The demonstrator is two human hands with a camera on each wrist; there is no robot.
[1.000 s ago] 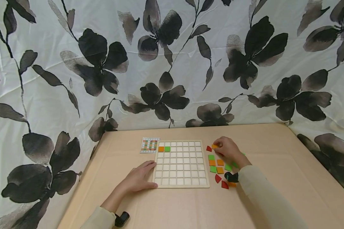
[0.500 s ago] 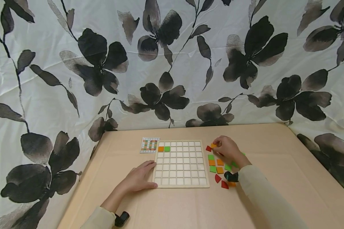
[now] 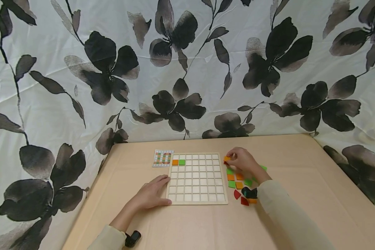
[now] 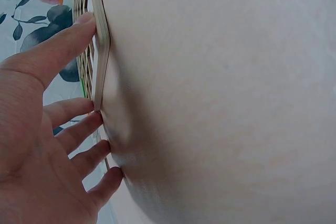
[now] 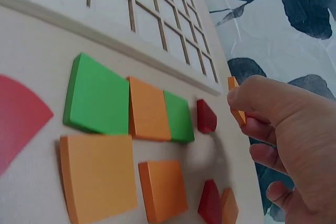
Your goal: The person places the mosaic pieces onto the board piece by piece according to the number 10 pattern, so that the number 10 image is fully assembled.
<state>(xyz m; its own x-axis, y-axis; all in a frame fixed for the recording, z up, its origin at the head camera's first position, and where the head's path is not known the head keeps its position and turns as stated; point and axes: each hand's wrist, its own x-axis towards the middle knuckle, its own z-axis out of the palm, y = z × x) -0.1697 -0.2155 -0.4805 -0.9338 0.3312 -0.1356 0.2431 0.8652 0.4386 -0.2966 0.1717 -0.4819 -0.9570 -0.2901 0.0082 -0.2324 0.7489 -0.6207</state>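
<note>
In the head view, my left hand (image 3: 148, 194) rests against the left edge of a white gridded board (image 3: 193, 203). Its thumb and fingertips touch the frame in the left wrist view. Beyond the board's right edge, my right hand (image 3: 244, 162) pinches an orange square tile (image 5: 240, 116) between thumb and fingers, raised off the table. A red quarter-round tile (image 5: 206, 117) lies on the table just under it. In the board's upper left, an orange tile (image 3: 175, 162) and a green tile (image 3: 182, 162) sit side by side in cells.
Loose green (image 3: 232, 184), orange (image 3: 239, 185) and red (image 3: 244, 201) tiles lie right of the board, partly hidden by the right hand and wrist. A small patterned card (image 3: 163, 158) lies at the board's upper left. A floral cloth (image 3: 175, 69) hangs behind the table.
My right hand has moved left toward the board with the orange tile, now in front of the red tile near the board's edge. My left hand stays put.
</note>
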